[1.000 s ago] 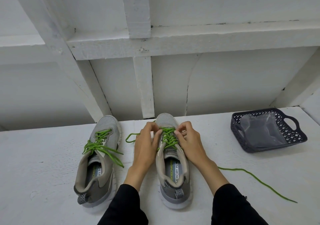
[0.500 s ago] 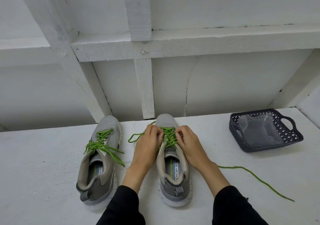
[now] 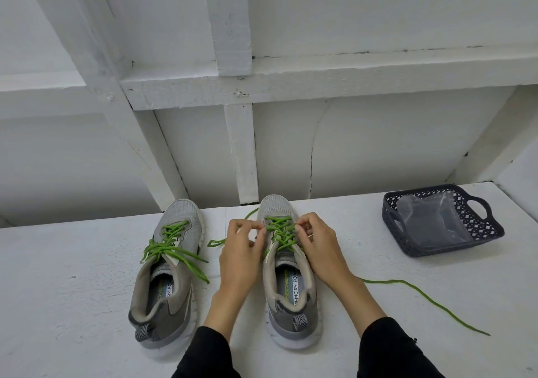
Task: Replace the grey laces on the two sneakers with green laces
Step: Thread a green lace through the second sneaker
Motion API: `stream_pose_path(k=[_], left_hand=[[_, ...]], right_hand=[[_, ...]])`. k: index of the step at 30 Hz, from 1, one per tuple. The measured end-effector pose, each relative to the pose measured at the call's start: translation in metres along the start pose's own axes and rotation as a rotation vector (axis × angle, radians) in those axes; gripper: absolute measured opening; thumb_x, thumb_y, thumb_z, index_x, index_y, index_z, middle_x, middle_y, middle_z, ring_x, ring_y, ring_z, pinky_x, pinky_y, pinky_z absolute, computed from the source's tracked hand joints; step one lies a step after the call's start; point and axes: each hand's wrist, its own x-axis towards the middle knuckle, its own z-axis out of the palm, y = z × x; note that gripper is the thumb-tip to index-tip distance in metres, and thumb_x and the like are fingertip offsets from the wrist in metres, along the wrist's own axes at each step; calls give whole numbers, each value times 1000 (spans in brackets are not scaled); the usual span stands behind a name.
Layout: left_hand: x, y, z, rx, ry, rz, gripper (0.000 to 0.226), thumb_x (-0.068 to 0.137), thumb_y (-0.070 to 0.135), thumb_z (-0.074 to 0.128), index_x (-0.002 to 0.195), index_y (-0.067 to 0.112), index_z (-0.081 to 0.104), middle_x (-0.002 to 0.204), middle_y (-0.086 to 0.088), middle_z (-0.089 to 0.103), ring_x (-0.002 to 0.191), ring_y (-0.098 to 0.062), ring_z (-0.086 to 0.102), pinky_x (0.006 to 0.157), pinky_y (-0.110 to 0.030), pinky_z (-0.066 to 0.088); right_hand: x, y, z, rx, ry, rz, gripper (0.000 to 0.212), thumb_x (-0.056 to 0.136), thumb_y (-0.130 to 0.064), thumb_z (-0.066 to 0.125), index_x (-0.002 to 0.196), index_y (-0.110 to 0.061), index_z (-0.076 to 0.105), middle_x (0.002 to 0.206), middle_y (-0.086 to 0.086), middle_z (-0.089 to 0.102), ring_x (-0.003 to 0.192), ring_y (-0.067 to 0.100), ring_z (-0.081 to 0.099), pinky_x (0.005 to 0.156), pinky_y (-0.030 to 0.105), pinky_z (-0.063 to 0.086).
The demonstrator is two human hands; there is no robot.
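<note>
— Report the desk (image 3: 72, 304), please.

— White painted surface. Two grey sneakers stand on it, toes pointing to the far wall. The left sneaker (image 3: 171, 272) is laced in green, its loose ends (image 3: 186, 258) splayed across the tongue and over the right side, untied. The right sneaker (image 3: 288, 272) sits just beside it, near the middle, with green lace (image 3: 281, 232) crossed through the far eyelets.

— And the hands?

— Both at the right sneaker, one on each side. The left hand (image 3: 241, 255) has its fingers curled with the tips pinched together at the left edge of the lacing. The right hand (image 3: 318, 246) has its fingertips curled into the crossings on the right edge — pinching the lace, as far as I can see. Black sleeves at both wrists.

— Loose lace?

— One end (image 3: 217, 242) loops out on the desk to the left, between the two sneakers. The other end (image 3: 422, 296) trails from under the right wrist across the desk to the near right, lying slack.

— Anything else on the surface?

— A dark perforated basket (image 3: 489, 237) with handles at the far right, well apart from the sneakers, holding a clear plastic bag (image 3: 433, 223).
</note>
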Motion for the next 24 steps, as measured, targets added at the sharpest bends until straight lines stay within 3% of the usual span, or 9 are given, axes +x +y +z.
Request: stream_pose_path(k=[3, 6, 9, 12, 14, 16, 19, 24], left_hand=[[9, 7, -25, -111, -242, -211, 12, 98, 31, 52, 102, 25, 61, 112, 3, 55, 67, -14, 69, 52, -32, 57], [16, 17, -47, 224, -383, -199, 23, 102, 33, 40, 113, 22, 57, 108, -2, 61, 63, -21, 71, 59, -34, 59], [19, 24, -53, 540, -374, -117, 26, 103, 34, 36, 118, 26, 56, 100, -8, 65, 59, -21, 69, 68, -36, 57], [21, 32, -48, 648, -256, 68, 23, 99, 38, 45, 110, 32, 64, 100, 1, 69, 83, -23, 67, 72, -32, 51], [19, 34, -40, 514, -232, 129, 17, 96, 38, 52, 102, 34, 67, 100, 12, 69, 87, -17, 63, 72, -31, 48], [16, 29, -29, 300, -274, 80, 10, 93, 35, 59, 96, 36, 68, 96, 17, 68, 79, -10, 63, 74, -33, 50], [15, 18, -21, 21, -272, 77, 15, 92, 21, 64, 87, 36, 68, 89, 13, 70, 63, 1, 61, 69, -31, 54], [15, 16, -20, -11, -271, 108, 10, 92, 23, 64, 93, 28, 73, 91, 14, 70, 64, -2, 63, 70, -33, 56]], right_hand=[[5, -3, -6, 92, -30, 90, 12, 91, -13, 62, 83, -22, 60, 80, -5, 64, 76, 7, 60, 65, 12, 46], [9, -8, -11, 83, -51, 137, 13, 87, -14, 68, 77, -21, 64, 76, -5, 66, 69, 4, 58, 60, 5, 42], [10, -11, -14, 89, -64, 149, 10, 85, -16, 70, 77, -19, 66, 75, -3, 66, 63, 0, 55, 58, 4, 40], [8, -13, -14, 105, -96, 125, 8, 87, -13, 68, 82, -19, 70, 80, -4, 69, 62, -3, 55, 61, 4, 42], [7, -12, -14, 115, -114, 100, 14, 88, -10, 65, 92, -20, 74, 85, -7, 70, 65, -4, 57, 65, 5, 43], [6, -10, -14, 97, -129, 84, 20, 89, -8, 64, 101, -20, 74, 87, -9, 70, 71, -2, 59, 68, 6, 44], [4, -8, -12, 71, -113, 73, 19, 88, -7, 65, 99, -18, 76, 87, -7, 70, 75, -2, 60, 69, 5, 42], [1, -9, -5, 41, -82, 13, 16, 88, -6, 63, 91, -18, 74, 86, -8, 66, 73, -9, 57, 67, 3, 40]])
